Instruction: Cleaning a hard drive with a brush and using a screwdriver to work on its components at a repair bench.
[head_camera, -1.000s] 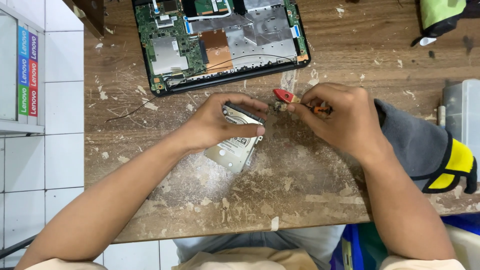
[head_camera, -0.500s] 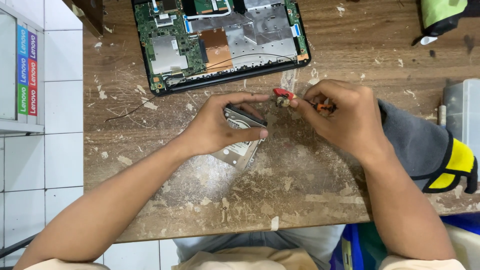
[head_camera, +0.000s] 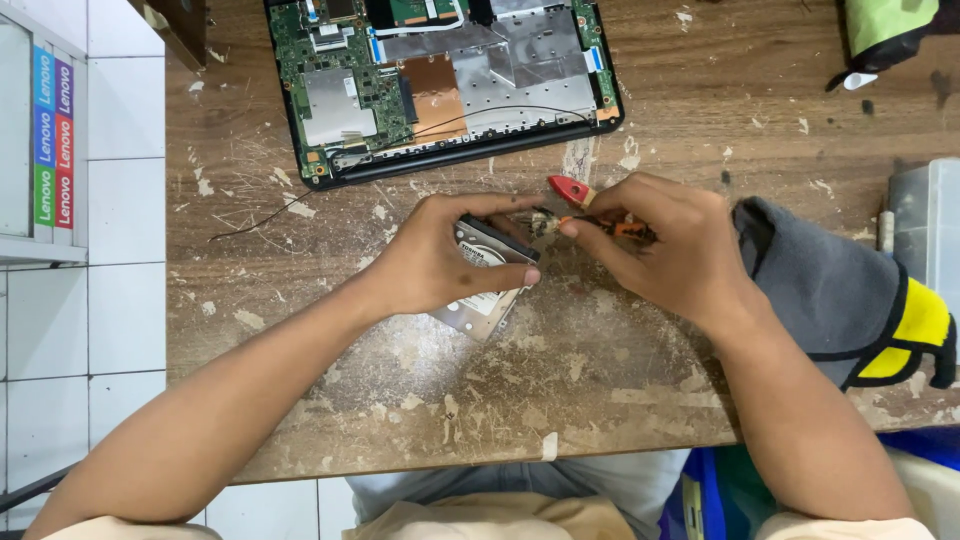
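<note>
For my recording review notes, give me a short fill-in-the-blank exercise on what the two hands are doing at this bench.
1. The left hand holds a silver ____ against the wooden table.
2. The right hand holds a screwdriver with an ____ shaft.
3. Behind the hands lies an opened ____ with its circuit board exposed.
4. Right of the right hand lies a grey and ____ glove.

Missing words: hard drive; orange; laptop; yellow

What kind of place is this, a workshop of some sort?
Probably a small computer repair bench: an opened laptop with its circuit boards bare lies on a scarred wooden table, and the left hand holds a hard drive.
</note>
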